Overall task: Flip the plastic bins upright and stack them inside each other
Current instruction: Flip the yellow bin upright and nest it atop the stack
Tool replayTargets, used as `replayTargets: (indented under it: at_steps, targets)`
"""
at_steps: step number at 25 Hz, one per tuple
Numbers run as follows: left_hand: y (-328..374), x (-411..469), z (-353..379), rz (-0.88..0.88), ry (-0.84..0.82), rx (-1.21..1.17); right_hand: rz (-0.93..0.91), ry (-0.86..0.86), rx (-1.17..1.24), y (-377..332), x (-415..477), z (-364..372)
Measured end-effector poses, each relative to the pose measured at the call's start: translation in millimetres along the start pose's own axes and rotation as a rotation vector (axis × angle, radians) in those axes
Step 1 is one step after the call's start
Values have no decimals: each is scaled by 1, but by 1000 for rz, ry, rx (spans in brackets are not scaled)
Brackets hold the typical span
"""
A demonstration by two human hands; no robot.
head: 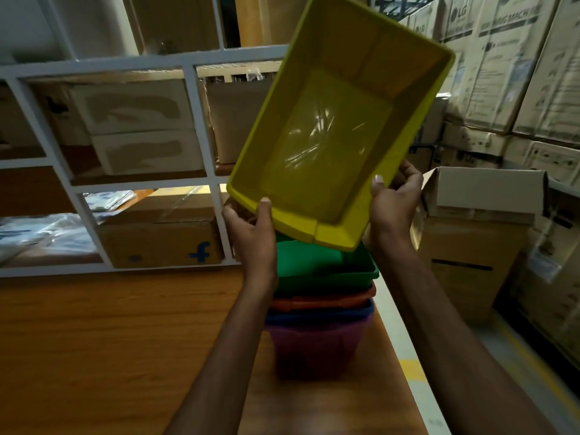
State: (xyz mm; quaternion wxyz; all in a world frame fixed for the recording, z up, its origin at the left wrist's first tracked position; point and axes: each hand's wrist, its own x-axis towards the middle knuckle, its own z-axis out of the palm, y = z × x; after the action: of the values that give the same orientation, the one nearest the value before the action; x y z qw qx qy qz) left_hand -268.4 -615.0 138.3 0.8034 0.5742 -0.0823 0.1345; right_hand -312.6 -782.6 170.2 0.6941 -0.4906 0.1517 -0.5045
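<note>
Left hand (251, 227) is gripping the near rim of the yellow rectangular plastic bin (339, 127), thumb lying inside the wall, fingers curled underneath. Right hand (394, 199) is clasping the near right corner the same way, thumb over the lip. I am seeing the bin held in the air, steeply tilted, open mouth facing me, far end up. Its near edge is hanging just above the stack, not yet inside it.

Below, a green plastic bin (314, 262) is sitting upright, nested in a red bin (320, 298), that in a blue bin (317, 315), that in a purple translucent bin (314, 346), all standing on the brown wooden table (94, 340) near its right edge. I am judging four bins done and the yellow one midway: levelling and lowering it into the green is what is left. No other overturned bins are showing.

The yellow bin is looking glossy, thin-walled and empty, light glinting off its floor.
</note>
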Motion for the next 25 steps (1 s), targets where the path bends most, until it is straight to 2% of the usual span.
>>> replayTargets:
  at_steps: [2,4,7,10,12,15,18,22,25]
  targets:
    - [3,2,6,70,31,-37,-17,-60,-50,-1,-4,-3]
    - [12,1,10,188,87,-22,-160,-28,-341,-4,-9,-6]
    - [27,2,12,399,165,78,-560,88,-668,-17,-19,-5]
    - [32,5,11,521,137,160,-977,43,-801,-40,-18,7]
    - [29,3,8,592,99,175,-1153,-35,-970,-53,-10,16]
    - [27,2,1,680,62,195,-1268,-156,-1183,-60,9,27]
    - [28,7,-11,826,-2,211,-1349,-181,-1157,-61,20,32]
    - [34,15,-25,894,-34,270,-1376,-66,-1026,-57,18,37]
    - [41,23,-29,876,91,400,-1337,0,-1034,-45,13,34]
